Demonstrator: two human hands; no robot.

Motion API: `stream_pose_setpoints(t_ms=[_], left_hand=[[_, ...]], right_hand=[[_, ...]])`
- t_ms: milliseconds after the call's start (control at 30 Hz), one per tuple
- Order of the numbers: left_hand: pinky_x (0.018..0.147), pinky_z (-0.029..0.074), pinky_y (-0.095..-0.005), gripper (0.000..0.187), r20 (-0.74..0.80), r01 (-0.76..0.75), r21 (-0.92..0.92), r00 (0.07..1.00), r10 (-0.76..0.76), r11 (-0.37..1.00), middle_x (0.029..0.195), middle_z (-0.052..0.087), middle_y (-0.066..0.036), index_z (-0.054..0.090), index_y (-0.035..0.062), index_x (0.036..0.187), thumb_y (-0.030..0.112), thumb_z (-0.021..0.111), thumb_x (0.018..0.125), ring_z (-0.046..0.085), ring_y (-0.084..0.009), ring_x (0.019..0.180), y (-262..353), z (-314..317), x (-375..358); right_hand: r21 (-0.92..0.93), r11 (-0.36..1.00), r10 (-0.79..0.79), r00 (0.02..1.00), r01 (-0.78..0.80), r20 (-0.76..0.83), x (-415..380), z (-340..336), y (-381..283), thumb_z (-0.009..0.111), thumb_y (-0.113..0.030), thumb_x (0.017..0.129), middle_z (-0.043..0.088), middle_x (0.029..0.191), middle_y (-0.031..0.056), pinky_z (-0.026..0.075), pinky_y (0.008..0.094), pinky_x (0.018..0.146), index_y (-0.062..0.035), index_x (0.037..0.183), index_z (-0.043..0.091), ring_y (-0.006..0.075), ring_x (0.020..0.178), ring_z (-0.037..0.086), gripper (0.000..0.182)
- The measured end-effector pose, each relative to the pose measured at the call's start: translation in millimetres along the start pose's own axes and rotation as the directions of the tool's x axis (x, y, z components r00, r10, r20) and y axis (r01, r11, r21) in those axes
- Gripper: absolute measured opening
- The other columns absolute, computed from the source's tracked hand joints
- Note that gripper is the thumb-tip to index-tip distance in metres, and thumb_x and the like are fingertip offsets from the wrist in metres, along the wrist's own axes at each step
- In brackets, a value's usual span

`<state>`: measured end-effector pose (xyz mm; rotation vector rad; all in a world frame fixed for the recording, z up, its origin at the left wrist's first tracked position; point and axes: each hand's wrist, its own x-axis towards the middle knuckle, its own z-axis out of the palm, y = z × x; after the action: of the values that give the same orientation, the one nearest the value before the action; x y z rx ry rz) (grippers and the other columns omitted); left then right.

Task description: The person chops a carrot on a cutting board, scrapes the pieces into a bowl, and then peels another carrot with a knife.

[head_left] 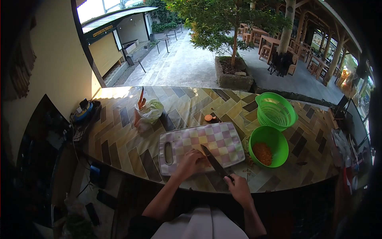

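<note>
My right hand is closed round the handle of a kitchen knife, its dark blade slanting up and left across the board. Beside the blade, the fingers of my left hand are bent down onto a small orange piece of carrot, mostly hidden under them. Both are over a pink-and-white checkered cutting board with a handle slot at its left end. To the right, a green bowl holds finely chopped orange bits. A cut carrot end lies just beyond the board.
A green colander stands behind the bowl. At the back left sits a clear plastic bag with whole carrots sticking out. Cables and a dark tray are at the table's left edge. The table has a herringbone pattern.
</note>
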<state>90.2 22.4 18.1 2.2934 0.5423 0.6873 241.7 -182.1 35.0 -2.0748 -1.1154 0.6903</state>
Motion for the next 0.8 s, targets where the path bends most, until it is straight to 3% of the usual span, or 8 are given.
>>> stream_pose_setpoints(t_ms=[133, 267, 433, 600, 800], left_hand=[[0.067, 0.053, -0.0353, 0.017, 0.016, 0.062, -0.180, 0.998, -0.060, 0.982, 0.092, 0.071, -0.015, 0.073, 0.0001, 0.099, 0.002, 0.071, 0.082, 0.066, -0.0276, 0.073, 11.1, -6.3, -5.0], [0.060, 0.050, -0.0302, 0.015, -0.266, 0.079, -0.172, 0.956, -0.123, 0.982, 0.090, 0.073, -0.011, 0.075, 0.0024, 0.099, 0.004, 0.070, 0.085, 0.065, -0.0178, 0.067, 5.1, -12.3, -4.5], [0.057, 0.046, -0.0240, 0.017, -0.444, 0.200, -0.169, 0.859, -0.256, 0.965, 0.092, 0.074, -0.005, 0.076, 0.0079, 0.101, 0.005, 0.069, 0.086, 0.063, -0.0097, 0.069, 0.1, -34.3, -3.7], [0.056, 0.045, -0.0238, 0.016, -0.427, 0.197, -0.151, 0.871, -0.244, 0.969, 0.090, 0.074, -0.004, 0.077, 0.0090, 0.101, 0.007, 0.069, 0.087, 0.063, -0.0088, 0.069, 0.0, -32.4, -1.5], [0.056, 0.045, -0.0240, 0.015, -0.425, 0.197, -0.145, 0.873, -0.240, 0.970, 0.091, 0.074, -0.005, 0.077, 0.0090, 0.099, 0.008, 0.070, 0.086, 0.062, -0.0086, 0.068, 7.0, -28.7, -1.1]], right_hand=[[0.061, 0.998, 0.027, 1.000, -0.027, -0.011, -0.6, -10.6, -5.8, 0.061, -0.033, 0.095, 0.062, 0.063, 0.0191, 0.044, 0.0432, 0.058, 0.0010, 0.095, 0.067, 0.0366, 0.063, 0.064, 0.035], [-0.077, 0.994, -0.083, 0.993, 0.077, -0.081, -2.7, -37.4, -0.9, 0.072, -0.028, 0.088, 0.071, 0.092, 0.0160, 0.053, 0.0316, 0.069, 0.0009, 0.104, 0.069, 0.0251, 0.084, 0.071, 0.033], [-0.084, 0.978, -0.189, 0.982, 0.189, 0.011, -1.5, -66.0, 18.4, 0.077, -0.027, 0.080, 0.071, 0.096, 0.0124, 0.055, 0.0345, 0.073, -0.0048, 0.103, 0.071, 0.0267, 0.085, 0.071, 0.033], [-0.176, 0.949, -0.251, 0.965, 0.260, 0.073, 10.0, -60.2, 25.8, 0.076, -0.030, 0.080, 0.071, 0.093, 0.0107, 0.052, 0.0369, 0.073, -0.0070, 0.101, 0.072, 0.0286, 0.082, 0.069, 0.031], [-0.105, 0.947, -0.296, 0.951, 0.304, 0.085, 29.3, -52.0, 26.9, 0.075, -0.031, 0.080, 0.071, 0.096, 0.0113, 0.051, 0.0379, 0.075, -0.0088, 0.102, 0.072, 0.0303, 0.084, 0.068, 0.032]])
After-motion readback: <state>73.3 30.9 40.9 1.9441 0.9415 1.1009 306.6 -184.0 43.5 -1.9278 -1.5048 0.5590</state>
